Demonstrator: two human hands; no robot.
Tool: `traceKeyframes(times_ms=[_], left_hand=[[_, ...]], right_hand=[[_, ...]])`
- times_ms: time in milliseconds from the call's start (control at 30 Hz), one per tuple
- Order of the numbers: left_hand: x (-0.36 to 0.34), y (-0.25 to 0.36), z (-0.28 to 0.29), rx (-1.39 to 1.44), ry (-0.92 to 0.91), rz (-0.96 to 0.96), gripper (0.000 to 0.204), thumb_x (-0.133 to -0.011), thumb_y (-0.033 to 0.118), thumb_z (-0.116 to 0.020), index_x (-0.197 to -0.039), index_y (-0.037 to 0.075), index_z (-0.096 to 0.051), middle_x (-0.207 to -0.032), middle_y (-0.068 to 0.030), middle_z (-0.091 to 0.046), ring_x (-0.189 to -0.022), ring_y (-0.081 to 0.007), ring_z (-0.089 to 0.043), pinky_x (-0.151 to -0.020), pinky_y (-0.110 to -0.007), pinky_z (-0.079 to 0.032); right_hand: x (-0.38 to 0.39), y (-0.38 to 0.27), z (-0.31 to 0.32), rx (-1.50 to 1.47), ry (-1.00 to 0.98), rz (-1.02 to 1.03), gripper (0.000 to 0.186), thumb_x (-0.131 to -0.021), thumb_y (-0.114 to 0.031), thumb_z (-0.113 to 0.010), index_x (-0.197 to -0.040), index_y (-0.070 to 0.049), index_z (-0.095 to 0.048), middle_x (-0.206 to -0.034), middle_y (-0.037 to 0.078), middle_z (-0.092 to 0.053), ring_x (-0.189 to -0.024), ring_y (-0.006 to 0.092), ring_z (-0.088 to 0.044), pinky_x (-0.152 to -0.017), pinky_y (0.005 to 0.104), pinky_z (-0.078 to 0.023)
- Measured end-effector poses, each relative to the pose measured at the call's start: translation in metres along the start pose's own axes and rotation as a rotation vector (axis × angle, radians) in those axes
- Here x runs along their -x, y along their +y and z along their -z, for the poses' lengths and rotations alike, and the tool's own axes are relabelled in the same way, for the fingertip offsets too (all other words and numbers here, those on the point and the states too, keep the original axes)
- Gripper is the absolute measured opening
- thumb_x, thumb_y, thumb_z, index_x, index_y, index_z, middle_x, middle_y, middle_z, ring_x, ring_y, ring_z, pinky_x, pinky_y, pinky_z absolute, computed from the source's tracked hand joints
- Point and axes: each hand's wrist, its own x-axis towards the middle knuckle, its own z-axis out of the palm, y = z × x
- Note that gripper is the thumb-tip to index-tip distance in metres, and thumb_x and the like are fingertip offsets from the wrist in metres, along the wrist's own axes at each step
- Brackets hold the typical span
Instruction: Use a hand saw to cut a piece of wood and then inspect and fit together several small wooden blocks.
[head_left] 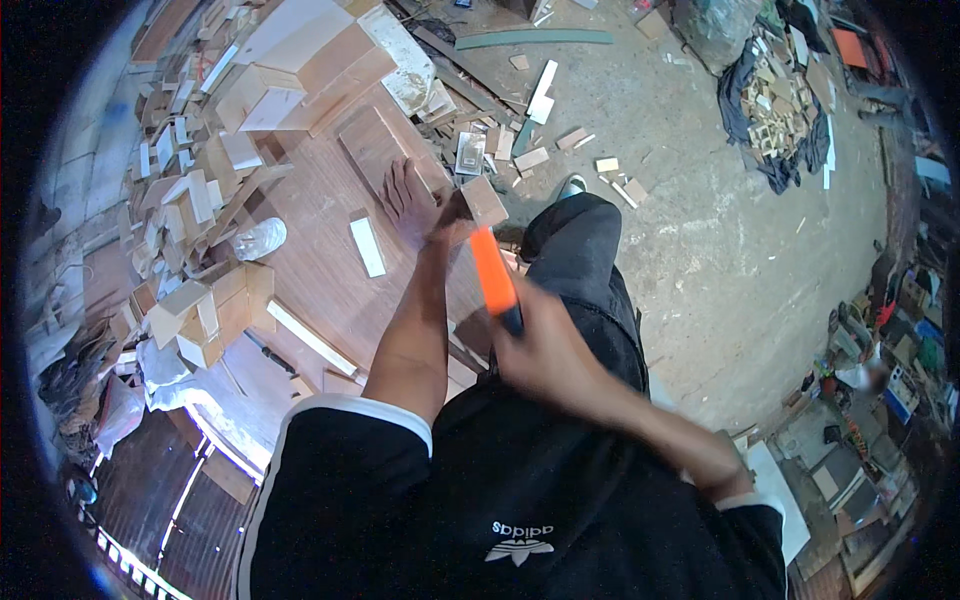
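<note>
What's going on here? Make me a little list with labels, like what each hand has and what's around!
Left hand: flat on a wooden board, steadying a small wooden block
Right hand: grips a tool with an orange handle; its head is blurred
On the board: a small pale wood strip
Left side: heap of wood offcuts
Right side: concrete floor with scattered scraps
</note>
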Motion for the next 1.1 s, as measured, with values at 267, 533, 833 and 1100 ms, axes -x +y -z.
traceKeyframes(times_ms=[267, 533, 833, 1100], left_hand=[[0.003, 0.003, -0.004, 0.035, -0.005, -0.017, 0.073, -0.072, 0.044, -0.065, -0.133, 0.011, -0.04, -0.141, -0.004, -0.04, -0.135, -0.0238, -0.031, -0.113, -0.045, -0.021], [0.004, -0.003, -0.01, -0.042, 0.02, -0.03, 0.072, -0.068, 0.03, -0.064, -0.132, 0.01, -0.041, -0.142, -0.0062, -0.039, -0.134, -0.0256, -0.033, -0.112, -0.046, -0.021], [0.004, -0.009, -0.007, -0.058, 0.027, -0.051, 0.074, -0.067, 0.033, -0.064, -0.134, 0.011, -0.04, -0.142, -0.0068, -0.039, -0.133, -0.0271, -0.033, -0.112, -0.048, -0.02], [-0.001, 0.001, -0.007, 0.007, 0.008, -0.021, 0.076, -0.068, 0.037, -0.07, -0.133, 0.011, -0.041, -0.142, -0.0072, -0.04, -0.133, -0.0269, -0.033, -0.113, -0.044, -0.022]], right_hand=[[-0.085, 0.063, -0.025, 0.099, 0.093, 0.104, 0.033, -0.073, -0.004, -0.054, -0.105, 0.003, -0.051, -0.066, 0.026, -0.052, -0.063, 0.0432, -0.055, -0.059, 0.0453, -0.043], [0.026, -0.017, -0.001, -0.082, -0.007, 0.048, 0.03, -0.075, -0.001, -0.06, -0.101, 0.004, -0.045, -0.068, 0.028, -0.055, -0.067, 0.0447, -0.059, -0.056, 0.0491, -0.044], [0.015, -0.004, -0.001, 0.0, -0.028, -0.068, 0.042, -0.075, 0.003, -0.056, -0.117, 0.001, -0.05, -0.088, 0.021, -0.062, -0.092, 0.0316, -0.064, -0.08, 0.0353, -0.047], [-0.086, 0.053, -0.027, 0.065, 0.108, 0.07, 0.028, -0.073, -0.002, -0.054, -0.1, 0.004, -0.053, -0.074, 0.028, -0.055, -0.068, 0.0432, -0.056, -0.065, 0.0438, -0.044]])
